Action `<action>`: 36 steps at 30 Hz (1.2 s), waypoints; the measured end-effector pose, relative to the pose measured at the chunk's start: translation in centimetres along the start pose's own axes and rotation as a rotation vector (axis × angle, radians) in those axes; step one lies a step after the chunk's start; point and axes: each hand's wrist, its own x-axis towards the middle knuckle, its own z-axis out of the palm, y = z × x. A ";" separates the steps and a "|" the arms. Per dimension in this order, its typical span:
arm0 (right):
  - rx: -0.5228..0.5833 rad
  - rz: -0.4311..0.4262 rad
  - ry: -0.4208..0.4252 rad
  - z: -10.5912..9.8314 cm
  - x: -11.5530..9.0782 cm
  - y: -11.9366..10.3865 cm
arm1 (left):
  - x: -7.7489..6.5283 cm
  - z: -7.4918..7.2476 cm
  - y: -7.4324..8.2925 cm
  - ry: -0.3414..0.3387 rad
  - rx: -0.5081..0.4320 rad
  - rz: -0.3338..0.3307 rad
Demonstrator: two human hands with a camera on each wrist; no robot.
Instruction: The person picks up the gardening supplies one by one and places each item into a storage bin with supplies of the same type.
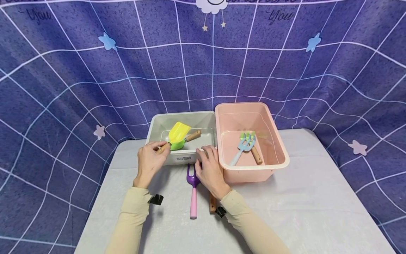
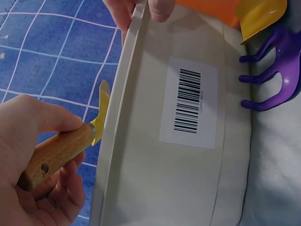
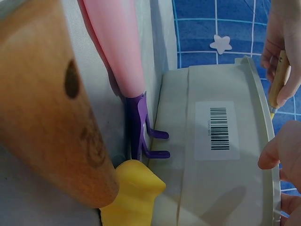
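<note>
My left hand (image 1: 149, 161) pinches the wooden handle (image 2: 61, 154) of a small yellow shovel (image 1: 178, 132), whose blade is tilted above the inside of the grey bin (image 1: 187, 155). Beneath that blade lies a green tool (image 1: 178, 145) with a wooden handle, partly covered. With thumb outside and fingers inside, my right hand (image 1: 210, 173) grips the grey bin's front rim near its right corner. Under the right forearm lies a wooden-handled tool (image 1: 213, 205) with a yellow head (image 3: 136, 193), mostly hidden in the head view. Beside it rests a purple hand fork (image 1: 192, 179) with a pink handle.
Against the grey bin's right side stands a pink bin (image 1: 250, 174). Inside it, a light blue hand fork (image 1: 245, 145) lies across a green fork with a wooden handle (image 1: 257, 156). A blue gridded curtain (image 1: 196, 63) hangs behind the pale-covered table (image 1: 311, 197).
</note>
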 end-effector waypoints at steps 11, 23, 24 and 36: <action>-0.011 0.000 0.000 0.1 0.0 -0.1 | 0.5 0.0 -0.2 -0.017 0.016 -0.007; -0.004 0.002 -0.002 0.1 0.1 -0.1 | 1.3 0.0 -0.6 -0.045 0.028 -0.034; -0.004 0.003 -0.003 0.1 0.1 -0.1 | 1.4 0.0 -0.6 -0.046 0.028 -0.035; -0.025 -0.016 0.019 0.1 0.1 -0.1 | 2.3 0.0 -1.1 -0.064 0.045 0.004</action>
